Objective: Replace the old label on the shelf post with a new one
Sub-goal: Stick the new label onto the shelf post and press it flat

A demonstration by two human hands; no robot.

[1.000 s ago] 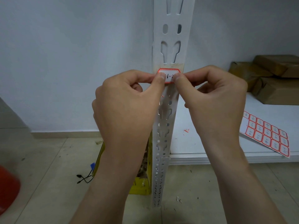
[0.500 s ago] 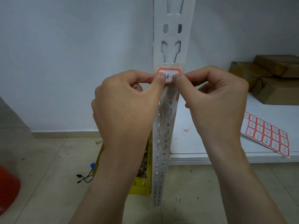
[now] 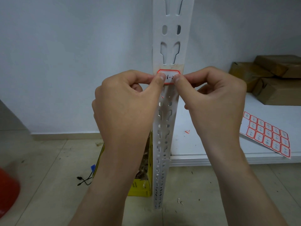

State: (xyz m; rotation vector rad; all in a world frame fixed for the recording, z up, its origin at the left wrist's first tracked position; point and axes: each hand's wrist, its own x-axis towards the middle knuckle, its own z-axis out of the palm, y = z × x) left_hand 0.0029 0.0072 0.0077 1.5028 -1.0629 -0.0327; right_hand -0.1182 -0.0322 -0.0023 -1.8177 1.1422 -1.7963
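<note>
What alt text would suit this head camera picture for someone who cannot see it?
Two hands, left hand and right hand, press a red-bordered label onto a white slotted shelf post. A sheet of labels lies on the shelf to the right.

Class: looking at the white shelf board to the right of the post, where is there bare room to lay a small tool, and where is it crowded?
Bare: the white shelf board between the perforated white metal post and the red-bordered label sheet, apart from a small red paper scrap. Crowded: the back right corner, filled by brown paper-wrapped parcels, and the front right, where the sheet overhangs the edge.
</note>
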